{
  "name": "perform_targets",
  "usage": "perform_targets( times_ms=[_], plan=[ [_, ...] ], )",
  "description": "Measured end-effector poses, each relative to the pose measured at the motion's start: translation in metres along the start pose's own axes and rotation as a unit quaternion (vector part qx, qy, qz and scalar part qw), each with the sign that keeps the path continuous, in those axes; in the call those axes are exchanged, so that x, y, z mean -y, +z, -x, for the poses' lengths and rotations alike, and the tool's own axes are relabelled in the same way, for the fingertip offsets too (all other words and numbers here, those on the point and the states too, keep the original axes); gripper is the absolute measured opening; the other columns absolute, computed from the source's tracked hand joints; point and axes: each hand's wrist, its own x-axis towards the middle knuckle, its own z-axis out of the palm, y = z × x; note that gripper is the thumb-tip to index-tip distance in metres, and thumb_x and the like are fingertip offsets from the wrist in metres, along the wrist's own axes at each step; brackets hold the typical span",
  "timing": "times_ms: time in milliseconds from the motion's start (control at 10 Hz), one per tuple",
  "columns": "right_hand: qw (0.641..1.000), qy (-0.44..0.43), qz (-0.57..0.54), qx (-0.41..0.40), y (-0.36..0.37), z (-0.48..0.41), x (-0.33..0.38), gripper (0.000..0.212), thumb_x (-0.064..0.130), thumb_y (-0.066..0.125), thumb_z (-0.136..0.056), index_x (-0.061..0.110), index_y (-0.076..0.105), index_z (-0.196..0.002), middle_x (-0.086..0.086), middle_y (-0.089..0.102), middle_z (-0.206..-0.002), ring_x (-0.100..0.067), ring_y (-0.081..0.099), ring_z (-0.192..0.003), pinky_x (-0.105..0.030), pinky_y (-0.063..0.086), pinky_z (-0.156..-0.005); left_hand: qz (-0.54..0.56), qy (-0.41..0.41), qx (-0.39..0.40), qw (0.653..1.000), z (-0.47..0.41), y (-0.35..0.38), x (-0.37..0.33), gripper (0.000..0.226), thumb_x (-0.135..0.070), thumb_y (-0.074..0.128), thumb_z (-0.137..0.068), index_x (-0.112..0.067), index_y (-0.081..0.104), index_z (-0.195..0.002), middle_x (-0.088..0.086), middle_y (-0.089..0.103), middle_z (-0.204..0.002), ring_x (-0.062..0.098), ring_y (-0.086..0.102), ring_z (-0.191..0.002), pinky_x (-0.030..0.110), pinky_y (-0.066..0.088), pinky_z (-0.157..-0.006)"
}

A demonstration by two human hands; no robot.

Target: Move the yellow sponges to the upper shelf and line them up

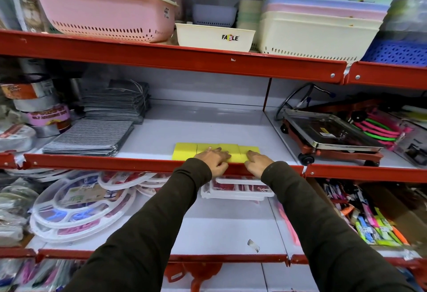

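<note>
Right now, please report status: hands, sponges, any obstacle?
Left hand and right hand flat on yellow sponges, no grip closed. Four sponges in row at shelf front edge. Nothing blocking.

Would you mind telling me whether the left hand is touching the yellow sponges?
Touching. The head view shows the left hand lying flat on top of the yellow sponges, fingers pressing on the row.
</note>
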Motion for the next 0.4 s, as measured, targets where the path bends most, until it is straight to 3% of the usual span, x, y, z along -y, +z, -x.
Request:
perform_targets(
  times_ms=[100,300,400],
  plan=[
    [1.0,-0.002,0.012,0.005,0.0,0.005,0.0,0.058,0.027,0.036,-0.097,0.001,0.028,-0.149,-0.02,0.027,-0.159,-0.031,0.028,-0.146,-0.03,0.023,-0.116,0.003,-0.001,-0.007,1.0,0.0,0.002,0.0,0.051,-0.024,0.038,-0.101,-0.017,0.043,-0.151,0.003,0.034,-0.161,0.021,0.019,-0.153,0.038,0.008,-0.126],
    [1.0,-0.022,0.007,-0.004,0.001,0.009,-0.002,0.062,0.03,0.037,-0.097,0.005,0.023,-0.152,-0.015,0.018,-0.163,-0.027,0.022,-0.15,-0.033,0.017,-0.121,-0.004,0.011,-0.027,1.0,0.003,0.002,0.0,0.054,-0.024,0.04,-0.099,-0.02,0.041,-0.152,-0.001,0.035,-0.16,0.021,0.017,-0.154,0.037,0.01,-0.126],
    [0.992,-0.066,0.013,-0.109,-0.003,0.016,-0.004,0.064,0.032,0.039,-0.094,0.011,0.026,-0.153,-0.008,0.02,-0.163,-0.021,0.019,-0.151,-0.039,0.011,-0.124,-0.023,0.005,-0.119,0.993,0.01,-0.006,-0.003,0.058,-0.024,0.042,-0.096,-0.022,0.036,-0.154,-0.003,0.033,-0.162,0.019,0.014,-0.155,0.038,0.011,-0.127]
  ],
)
